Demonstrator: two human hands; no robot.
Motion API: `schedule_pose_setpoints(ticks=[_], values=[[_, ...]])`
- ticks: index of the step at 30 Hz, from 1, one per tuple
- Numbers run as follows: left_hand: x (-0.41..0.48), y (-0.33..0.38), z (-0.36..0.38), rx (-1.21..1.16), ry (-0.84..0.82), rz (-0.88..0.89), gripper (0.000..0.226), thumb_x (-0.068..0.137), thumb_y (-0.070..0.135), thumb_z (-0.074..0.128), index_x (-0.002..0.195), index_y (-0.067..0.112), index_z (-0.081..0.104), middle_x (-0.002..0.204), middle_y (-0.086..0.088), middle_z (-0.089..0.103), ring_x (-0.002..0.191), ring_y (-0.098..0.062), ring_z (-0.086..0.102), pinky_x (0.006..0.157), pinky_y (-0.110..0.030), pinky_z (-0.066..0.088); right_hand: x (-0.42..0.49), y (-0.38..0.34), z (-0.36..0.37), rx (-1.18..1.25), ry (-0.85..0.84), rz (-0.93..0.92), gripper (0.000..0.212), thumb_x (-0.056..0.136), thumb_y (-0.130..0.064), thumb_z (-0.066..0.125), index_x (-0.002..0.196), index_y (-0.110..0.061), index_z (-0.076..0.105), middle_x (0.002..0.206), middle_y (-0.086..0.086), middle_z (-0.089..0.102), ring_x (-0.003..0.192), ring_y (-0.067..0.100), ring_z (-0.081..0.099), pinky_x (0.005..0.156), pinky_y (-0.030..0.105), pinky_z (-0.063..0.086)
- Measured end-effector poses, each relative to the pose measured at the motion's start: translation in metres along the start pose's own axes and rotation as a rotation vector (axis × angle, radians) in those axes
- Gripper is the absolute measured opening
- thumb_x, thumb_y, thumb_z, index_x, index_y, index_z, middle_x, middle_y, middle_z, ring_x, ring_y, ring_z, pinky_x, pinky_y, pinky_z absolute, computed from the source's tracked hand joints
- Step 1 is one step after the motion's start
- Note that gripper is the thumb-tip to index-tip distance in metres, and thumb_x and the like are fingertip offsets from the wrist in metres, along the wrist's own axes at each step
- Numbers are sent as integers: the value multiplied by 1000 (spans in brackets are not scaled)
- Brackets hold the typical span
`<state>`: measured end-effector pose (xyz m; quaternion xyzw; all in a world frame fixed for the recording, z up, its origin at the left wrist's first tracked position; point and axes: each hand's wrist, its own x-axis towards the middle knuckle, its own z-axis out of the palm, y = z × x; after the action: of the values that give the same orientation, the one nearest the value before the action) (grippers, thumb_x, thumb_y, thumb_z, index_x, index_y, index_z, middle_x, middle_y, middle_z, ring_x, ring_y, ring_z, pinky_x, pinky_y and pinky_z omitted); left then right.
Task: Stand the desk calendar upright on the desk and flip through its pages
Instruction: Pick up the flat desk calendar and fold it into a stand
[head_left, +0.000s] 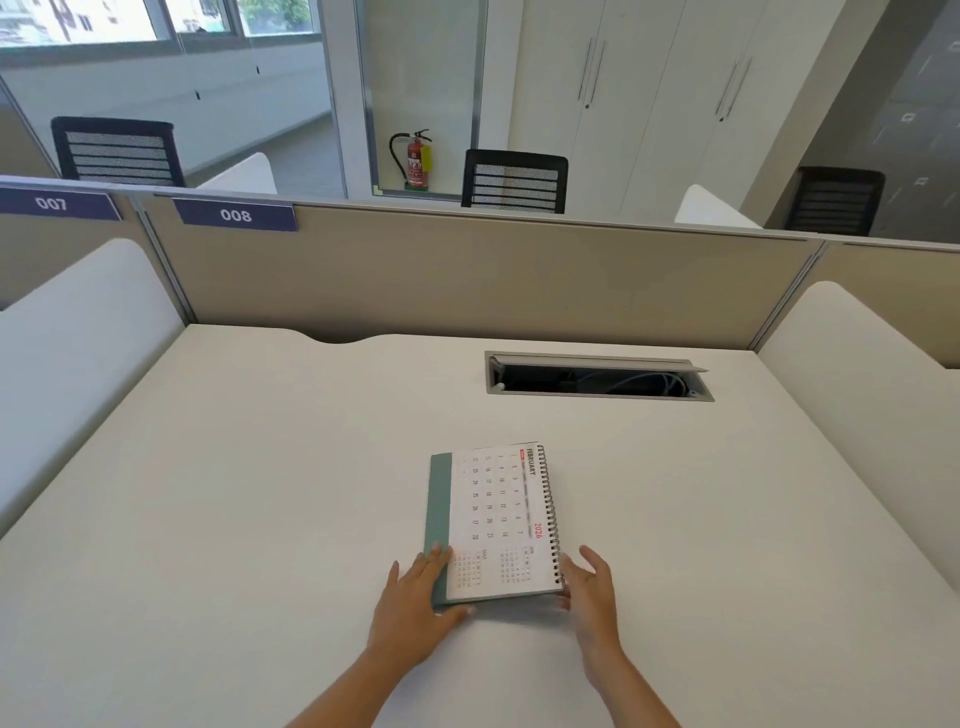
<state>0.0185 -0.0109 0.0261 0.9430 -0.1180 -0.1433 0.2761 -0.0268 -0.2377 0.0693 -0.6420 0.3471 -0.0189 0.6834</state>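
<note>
The desk calendar (496, 522) lay flat on the desk (260, 493) (February page up). The left hand (421, 597) pinched its near green edge; the right hand (589, 587) stood open beside the spiral binding — a one-sided lift could let it slip.

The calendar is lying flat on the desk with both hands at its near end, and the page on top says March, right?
Not quite. The page on top of the desk calendar says February, not March, as the head view shows. The rest holds: it lies flat on the desk, with the left hand and the right hand at its near end.
</note>
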Motion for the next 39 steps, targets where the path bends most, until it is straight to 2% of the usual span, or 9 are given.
schedule_pose_setpoints(ticks=[4,9,15,18,21,29,33,36,39], values=[[-12,2,-6,-141,-4,-69,100,68,74,61,149,41,13,157,20,23,142,-11,28,117,-38,26,-17,-33,33,-74,-99,-151,50,91,-19,63,136,-28,44,111,-2,65,93,11,65,74,31,54],[-16,15,-24,-314,136,-158,93,61,73,65,142,48,26,126,30,52,112,-3,57,86,-25,49,-52,-62,82,-69,-372,-331,43,89,-24,66,129,-33,52,120,-6,59,60,10,63,52,19,48],[-20,12,-36,-663,359,-247,21,90,14,55,106,27,62,81,8,74,73,-9,69,69,-42,61,-73,-53,113,-362,-712,-363,47,86,-47,62,131,-45,49,125,-21,50,97,2,62,84,22,53],[-18,5,-50,-957,342,-289,25,93,14,58,116,23,62,99,5,73,87,-12,71,66,-28,61,-71,-36,121,-522,-788,-371,49,85,-45,61,132,-45,47,130,-20,41,117,1,47,102,25,43],[-21,-10,-67,-1132,147,-367,25,92,17,61,118,19,62,101,-2,76,87,-18,73,66,-28,59,-58,-27,121,-569,-627,-414,47,86,-44,64,128,-47,45,132,-15,39,127,9,37,112,36,34],[-19,-34,-130,-775,-170,-355,30,90,17,66,118,17,58,107,-7,72,89,-18,70,67,-32,60,-9,-22,97,-770,-91,-251,86,79,-45,73,149,-20,28,154,10,31,138,30,34,108,52,35],[-12,-39,-138,-703,-177,-401,34,91,18,65,123,15,54,107,-10,71,83,-20,68,70,-35,60,5,-13,82,-767,-148,-97,78,85,-46,66,149,-19,29,149,6,43,135,29,42,111,49,30],[-5,-47,-123,-578,-15,-480,35,92,16,61,125,8,53,120,-15,66,106,-31,63,94,-46,52,7,-12,77,-712,-240,-90,56,88,-35,64,139,-18,45,137,6,54,123,27,52,108,45,37],[-3,-53,-104,-343,74,-580,46,89,21,62,130,9,48,131,-17,56,120,-33,53,104,-42,41,6,-13,74,-634,-324,-86,46,88,-22,64,132,-14,54,129,10,58,115,26,57,103,45,46]])
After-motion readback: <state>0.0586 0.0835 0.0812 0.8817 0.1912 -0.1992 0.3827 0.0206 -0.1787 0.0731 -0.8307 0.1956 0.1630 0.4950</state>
